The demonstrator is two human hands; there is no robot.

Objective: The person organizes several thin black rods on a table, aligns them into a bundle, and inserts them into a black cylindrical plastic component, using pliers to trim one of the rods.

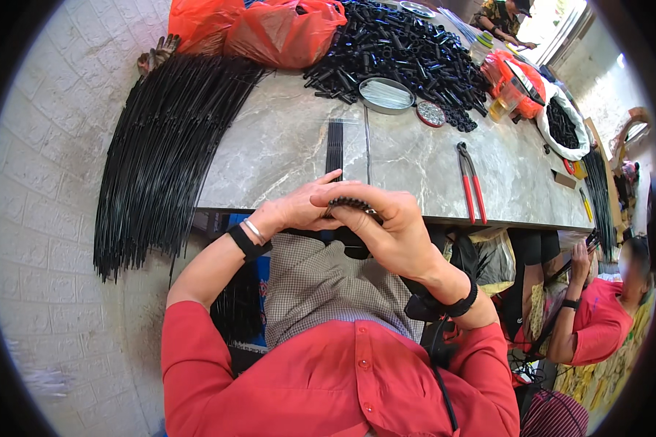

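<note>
A flat row of thin black rods (pixel 334 149) lies on the grey marbled table, with fine pale wires (pixel 337 121) crossing its far end. It runs toward me to the table's front edge, where my hands meet over it. My left hand (pixel 299 210) is closed about the rods, its thumb resting along them; its lower fingers are partly hidden. Curled from the right, my right hand (pixel 397 229) has thumb and forefinger around the rods' near ends (pixel 351 202), which show as a dark curved row.
A large sheaf of black rods (pixel 171 146) hangs over the table's left edge. Black tubes (pixel 408 54) are heaped at the back, beside a round tin of pale pins (pixel 388 95). Red-handled pliers (pixel 471 182) lie to the right. A co-worker (pixel 598 320) sits at far right.
</note>
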